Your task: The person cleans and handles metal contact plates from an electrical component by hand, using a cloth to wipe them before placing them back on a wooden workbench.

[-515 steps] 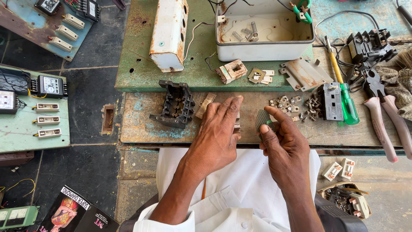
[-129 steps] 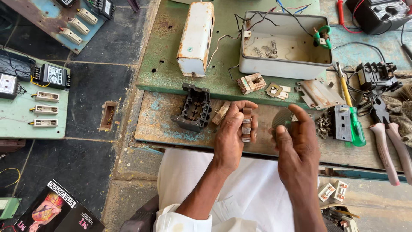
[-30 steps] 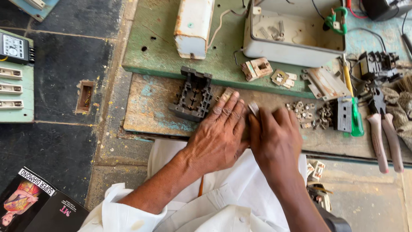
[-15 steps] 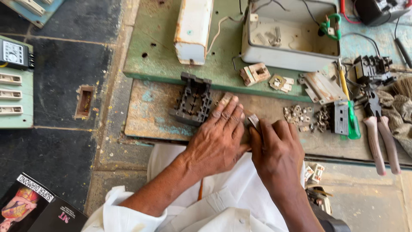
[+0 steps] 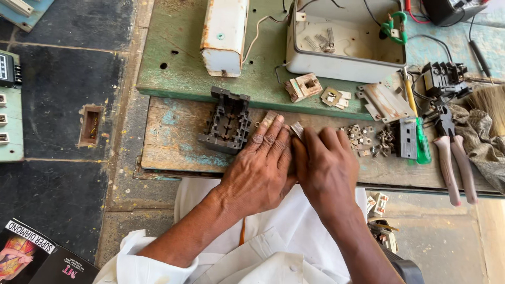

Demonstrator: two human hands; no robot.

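Fingers: your left hand [image 5: 258, 173] and right hand [image 5: 326, 171] press together, fingers [image 5: 273, 139] closed around a small metal part [image 5: 298, 129] at the table [image 5: 168, 142] edge.
Part: only its ribbed tip shows between your fingertips; the rest is hidden.
Packages: a dark printed packet [image 5: 37, 260] lies on the floor at lower left, cut off by the frame.
Hard to see: small boxes [image 5: 377, 202] sit below the table, partly behind your right wrist.
Nearby: black frame [image 5: 227, 121] just left of your left hand; screws [image 5: 363, 138] right of your right hand; green screwdriver [image 5: 418, 131] and pliers [image 5: 452, 158] farther right.
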